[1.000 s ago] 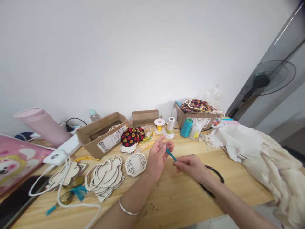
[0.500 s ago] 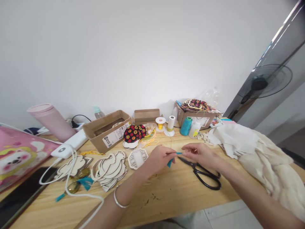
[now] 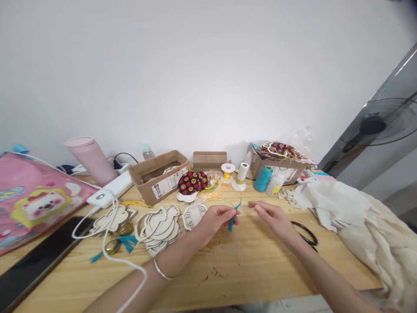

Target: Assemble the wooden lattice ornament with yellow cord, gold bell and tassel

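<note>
My left hand (image 3: 217,221) pinches a small teal tassel (image 3: 232,221) between thumb and fingertips, its strands hanging down and one end sticking up. To the right, my right hand (image 3: 269,217) hovers just above the table with its fingers stretched out and nothing visible in them. A pair of black-handled scissors (image 3: 308,234) lies under my right forearm, blades hidden. Beyond my hands stand a white spool of thin thread (image 3: 241,176), a spool of yellow thread (image 3: 227,173), and a teal thread cone (image 3: 263,178). A fine thread seems to run down close to the tassel.
Wooden cutouts (image 3: 159,226) lie stacked left of my left hand, near gold bells with teal tassels (image 3: 127,242). A white cable (image 3: 125,261) crosses my left forearm. Cardboard boxes (image 3: 163,184) line the wall. Cream cloth (image 3: 374,217) covers the right side; a phone (image 3: 42,256) lies left.
My right hand has let go of the tassel's end and moved off to the right, now covering the scissors' blades. My left hand still holds the tassel. The view has shifted left.
</note>
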`<state>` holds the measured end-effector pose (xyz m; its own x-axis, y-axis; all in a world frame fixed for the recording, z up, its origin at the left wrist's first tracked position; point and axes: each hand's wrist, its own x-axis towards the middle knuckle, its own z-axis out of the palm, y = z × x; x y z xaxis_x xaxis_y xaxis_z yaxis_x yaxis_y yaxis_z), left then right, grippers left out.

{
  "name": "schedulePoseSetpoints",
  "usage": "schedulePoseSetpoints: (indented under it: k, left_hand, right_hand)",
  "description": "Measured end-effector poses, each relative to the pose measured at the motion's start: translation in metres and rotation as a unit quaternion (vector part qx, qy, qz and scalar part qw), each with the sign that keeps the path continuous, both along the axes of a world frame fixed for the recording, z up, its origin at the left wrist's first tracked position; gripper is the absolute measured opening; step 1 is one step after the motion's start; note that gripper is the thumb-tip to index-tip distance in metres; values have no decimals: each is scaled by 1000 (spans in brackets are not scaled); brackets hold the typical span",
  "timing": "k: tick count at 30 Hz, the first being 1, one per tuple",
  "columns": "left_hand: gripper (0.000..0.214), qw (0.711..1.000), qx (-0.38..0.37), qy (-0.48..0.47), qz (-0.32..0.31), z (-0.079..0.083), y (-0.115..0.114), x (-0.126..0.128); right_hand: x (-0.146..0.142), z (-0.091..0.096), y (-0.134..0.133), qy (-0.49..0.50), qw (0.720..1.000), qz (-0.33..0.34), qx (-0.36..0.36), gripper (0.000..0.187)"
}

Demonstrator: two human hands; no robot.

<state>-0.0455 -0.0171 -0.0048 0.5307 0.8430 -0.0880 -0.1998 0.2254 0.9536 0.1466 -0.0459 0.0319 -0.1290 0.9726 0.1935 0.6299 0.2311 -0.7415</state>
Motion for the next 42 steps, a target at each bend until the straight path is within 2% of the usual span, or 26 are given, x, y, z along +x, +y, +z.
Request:
schedulePoseSetpoints:
  k: [2,4,7,9,12,14,16,18,21,23,28,33,36,38,41,42]
  left_hand:
    - [33,999,26,23,-1,-4,-3,-1]
    - [33,999,32,39,0,-6,-7,-2]
    - [32,996,53,76,13,3,-12,-5]
    - [28,981,127,141,29,17,-14,-10]
    - [20,935,247,239,92,40,-11,-27]
    - [22,900,277,311,127,47,-9,-42]
    - [49,865,270,408,113,46,-8,-56]
    - [71,817,264,509,59,40,-10,-64]
    - [79,758,271,593,16,30,-13,-65]
    - [78,743,276,610,19,26,-12,-63]
    - [82,759,287,583,43,14,-4,-66]
    - [78,779,352,513,83,-2,-3,-60]
    - [72,803,350,479,49,4,-7,-48]
    - [70,812,346,467,50,12,-7,-43]
    - [71,798,353,481,87,19,1,-42]
    - [72,788,364,491,76,19,4,-43]
  right_hand:
    - [-30,-2,10,119,990,25,-70,48]
    - [-48,-10,21,203,973,14,-104,45]
    - [-53,-26,35,266,959,-20,-95,38]
    - [-46,-34,40,280,957,-29,-71,35]
    - [-35,-38,42,251,966,-27,-47,32]
    - [-32,-35,41,221,974,-26,-46,33]
    - [-33,-32,40,207,977,-27,-49,35]
    - [-35,-29,40,205,977,-26,-49,36]
    - [-36,-28,41,200,978,-24,-47,36]
    - [-35,-29,42,198,979,-27,-45,35]
    - [-33,-26,43,221,974,-32,-45,35]
    - [-35,-24,40,218,975,-33,-35,37]
    - [-31,-26,41,194,980,-35,-11,41]
    - [-25,-27,45,169,984,-47,7,43]
    - [-13,-30,51,134,990,-52,9,45]
    - [-10,-31,52,122,991,-47,3,46]
